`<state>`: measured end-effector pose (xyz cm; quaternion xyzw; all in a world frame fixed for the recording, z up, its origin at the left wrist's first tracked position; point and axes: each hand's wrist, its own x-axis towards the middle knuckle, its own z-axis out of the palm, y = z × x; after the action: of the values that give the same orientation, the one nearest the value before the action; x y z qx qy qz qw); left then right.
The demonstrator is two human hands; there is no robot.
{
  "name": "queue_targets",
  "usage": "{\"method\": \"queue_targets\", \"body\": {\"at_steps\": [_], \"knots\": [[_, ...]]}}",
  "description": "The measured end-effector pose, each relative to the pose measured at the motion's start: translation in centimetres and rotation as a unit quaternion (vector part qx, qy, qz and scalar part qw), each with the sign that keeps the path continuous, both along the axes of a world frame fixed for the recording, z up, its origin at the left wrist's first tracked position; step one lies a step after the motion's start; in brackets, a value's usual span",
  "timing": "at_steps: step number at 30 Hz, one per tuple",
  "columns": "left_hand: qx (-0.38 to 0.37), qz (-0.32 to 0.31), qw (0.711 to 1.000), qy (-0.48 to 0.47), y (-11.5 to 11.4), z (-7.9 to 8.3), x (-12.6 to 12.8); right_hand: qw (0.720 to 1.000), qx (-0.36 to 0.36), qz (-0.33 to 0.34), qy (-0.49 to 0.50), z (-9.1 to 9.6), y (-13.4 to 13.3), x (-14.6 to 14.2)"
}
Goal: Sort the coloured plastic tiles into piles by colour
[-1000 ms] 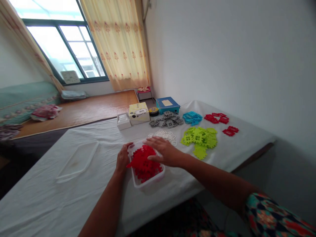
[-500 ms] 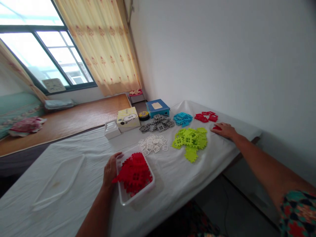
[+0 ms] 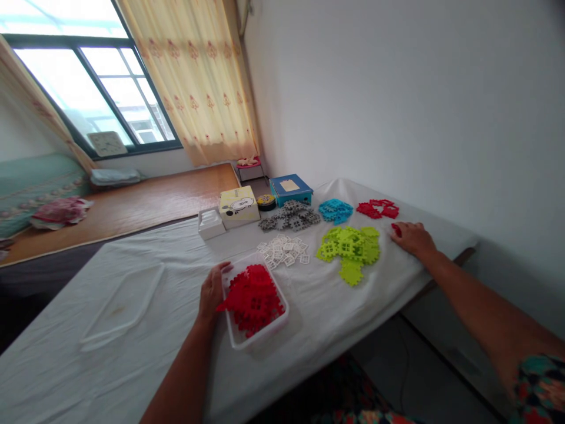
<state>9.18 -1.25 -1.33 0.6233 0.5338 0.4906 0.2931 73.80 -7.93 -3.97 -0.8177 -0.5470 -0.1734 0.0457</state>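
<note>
My left hand grips the left rim of a clear plastic tub heaped with red interlocking tiles. My right hand reaches far right and closes on red tiles lying on the white cloth; a bit of red shows under its fingers. A small group of red tiles lies just beyond that hand. Between the hands lie a lime-green pile, white tiles, grey tiles and blue tiles.
The tub's clear lid lies on the white-covered table at left. A white box, a yellow box, a tape roll and a blue box stand along the far edge. The wall runs close on the right.
My right hand left the tub and reached to the red tiles at far right, where it now closes on them. My left hand stayed on the tub's rim.
</note>
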Motion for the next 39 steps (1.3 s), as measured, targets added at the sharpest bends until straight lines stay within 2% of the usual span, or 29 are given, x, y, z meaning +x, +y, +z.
{"method": "queue_targets", "body": {"at_steps": [3, 6, 8, 9, 11, 12, 13, 15, 17, 18, 20, 21, 23, 25, 27, 29, 31, 33, 35, 37, 39], "knots": [[0.009, -0.005, 1.000, -0.007, 0.0, 0.1, 0.2, 0.999, -0.021, 0.002, -0.044, 0.6, -0.1, 0.2], [0.009, -0.006, 1.000, -0.015, -0.1, 0.2, 0.4, 0.998, -0.042, 0.017, -0.032, 2.0, 0.3, 0.7], [0.008, -0.006, 1.000, -0.017, -0.1, 0.3, 0.5, 1.000, -0.014, -0.001, 0.010, 3.8, 1.0, -0.3], [0.008, -0.006, 1.000, -0.018, -0.2, 0.3, 0.6, 0.999, 0.026, -0.013, 0.040, 5.0, 1.4, -1.7], [0.007, -0.005, 1.000, -0.017, -0.3, 0.5, 0.7, 0.983, 0.139, -0.003, 0.116, 7.9, 2.1, -6.8], [0.005, -0.005, 1.000, -0.016, -0.3, 0.5, 0.8, 0.967, 0.183, 0.047, 0.171, 9.4, 2.2, -10.4], [0.004, -0.005, 1.000, -0.014, -0.4, 0.6, 0.8, 0.942, 0.201, 0.137, 0.230, 10.8, 2.1, -14.5], [0.001, -0.006, 1.000, -0.011, -0.5, 0.8, 0.9, 0.860, 0.171, 0.336, 0.344, 12.8, 1.3, -23.5], [0.003, -0.004, 1.000, -0.007, -0.6, 0.9, 0.9, 0.790, 0.117, 0.456, 0.392, 13.5, 0.1, -32.0], [0.007, -0.004, 1.000, -0.005, -0.7, 0.9, 0.9, 0.772, 0.091, 0.495, 0.389, 13.3, -0.4, -35.5], [0.019, -0.006, 1.000, -0.002, -0.8, 1.0, 0.7, 0.768, 0.042, 0.551, 0.326, 12.4, -1.1, -40.6], [0.024, -0.007, 1.000, -0.001, -0.9, 1.0, 0.6, 0.773, 0.023, 0.565, 0.287, 11.9, -1.3, -42.0], [0.024, -0.008, 1.000, 0.005, -1.0, 1.0, 0.5, 0.786, 0.005, 0.574, 0.232, 11.2, -1.3, -42.9], [0.013, -0.004, 1.000, 0.009, -0.9, 0.9, 0.3, 0.796, 0.019, 0.562, 0.222, 11.1, -0.9, -41.6], [0.002, 0.001, 1.000, 0.009, -0.7, 0.8, 0.2, 0.810, 0.055, 0.540, 0.224, 11.4, 0.1, -38.4], [-0.004, 0.001, 1.000, 0.008, -0.4, 0.6, 0.1, 0.835, 0.096, 0.501, 0.207, 11.5, 2.1, -33.5], [-0.003, 0.002, 1.000, 0.010, -0.1, 0.4, 0.0, 0.874, 0.127, 0.436, 0.175, 11.0, 4.9, -27.0], [0.000, 0.005, 1.000, 0.017, 0.1, 0.4, -0.2, 0.924, 0.136, 0.327, 0.143, 9.9, 7.9, -19.5], [0.002, 0.011, 1.000, 0.025, 0.1, 0.5, -0.4, 0.971, 0.103, 0.179, 0.117, 8.5, 10.3, -12.1], [-0.002, 0.014, 0.999, 0.033, -0.1, 0.7, -0.5, 0.991, 0.040, 0.053, 0.112, 6.9, 11.9, -5.8], [-0.007, 0.021, 0.999, 0.037, -0.3, 1.0, -0.6, 0.992, -0.020, -0.014, 0.121, 5.5, 12.9, -1.3]]}}
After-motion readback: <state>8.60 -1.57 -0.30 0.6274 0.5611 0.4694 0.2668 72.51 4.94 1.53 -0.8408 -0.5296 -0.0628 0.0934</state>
